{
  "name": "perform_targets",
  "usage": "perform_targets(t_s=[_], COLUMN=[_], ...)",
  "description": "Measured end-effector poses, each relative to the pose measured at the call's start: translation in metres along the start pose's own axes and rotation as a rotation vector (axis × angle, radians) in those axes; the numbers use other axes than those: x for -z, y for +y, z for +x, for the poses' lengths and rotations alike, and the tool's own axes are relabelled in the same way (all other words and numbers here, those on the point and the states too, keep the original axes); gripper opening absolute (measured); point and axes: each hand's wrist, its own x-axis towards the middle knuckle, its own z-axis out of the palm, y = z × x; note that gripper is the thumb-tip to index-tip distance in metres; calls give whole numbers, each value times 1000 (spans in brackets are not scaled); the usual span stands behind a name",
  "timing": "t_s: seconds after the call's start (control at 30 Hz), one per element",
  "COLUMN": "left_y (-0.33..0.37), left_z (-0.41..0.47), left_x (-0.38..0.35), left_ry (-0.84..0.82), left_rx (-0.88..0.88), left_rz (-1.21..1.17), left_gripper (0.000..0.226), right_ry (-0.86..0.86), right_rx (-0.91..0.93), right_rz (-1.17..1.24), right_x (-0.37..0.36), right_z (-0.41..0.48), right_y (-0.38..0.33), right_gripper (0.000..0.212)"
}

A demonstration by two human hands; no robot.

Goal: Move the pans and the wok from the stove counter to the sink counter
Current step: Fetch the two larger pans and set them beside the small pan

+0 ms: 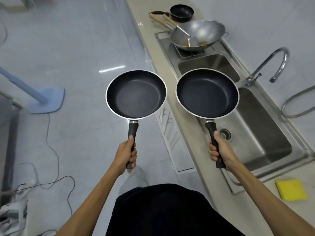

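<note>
The dark shirt point(162, 210) fills the bottom of the view, with both bare forearms reaching forward from it. Far left, a blue mop point(46, 101) rests on the floor point(76, 48) among loose cables, clear of the walking path. The left hand point(126, 154) has its grip wrapped tight round a black handle, thumb along the top, holding the left pan point(136, 94) level out over the floor. The right hand point(219, 150) clamps the same way on the handle of the right pan point(207, 93), which hangs level above the worktop point(172, 79) edge and the sink point(265, 133). Carrying one in each hand (a two-at-once trip, it seems) keeps them flat and apart. Neither is set down yet. Farther back the wok point(197, 36), a ladle inside, sits on the stove with a small black pot point(182, 13) beyond it. The tap point(269, 63) arches at right; a yellow sponge point(291, 189) lies on the near worktop.
</note>
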Motion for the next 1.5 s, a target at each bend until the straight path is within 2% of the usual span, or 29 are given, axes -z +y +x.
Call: perform_targets(t_s=[0.2,0.63,1.0,1.27,1.5], left_y=[76,317,460,570,645], left_z=[88,273,443,551,633], left_x=[42,178,192,187,191], left_ry=[9,-11,-40,-2,-25], left_rx=[-6,-88,-83,-36,-44], left_rz=[-38,6,-24,-47,-13], left_gripper=[50,51,51,51,50], right_ry=[-8,41,2,-10,-8], right_rx=[6,50,117,98,53], right_rz=[12,117,49,108,104], right_x=[-77,-294,-373,-433,-459], right_z=[78,216,379,500,571], right_y=[-57,-216,-338,-452,-506], right_gripper=[51,52,53,52,51])
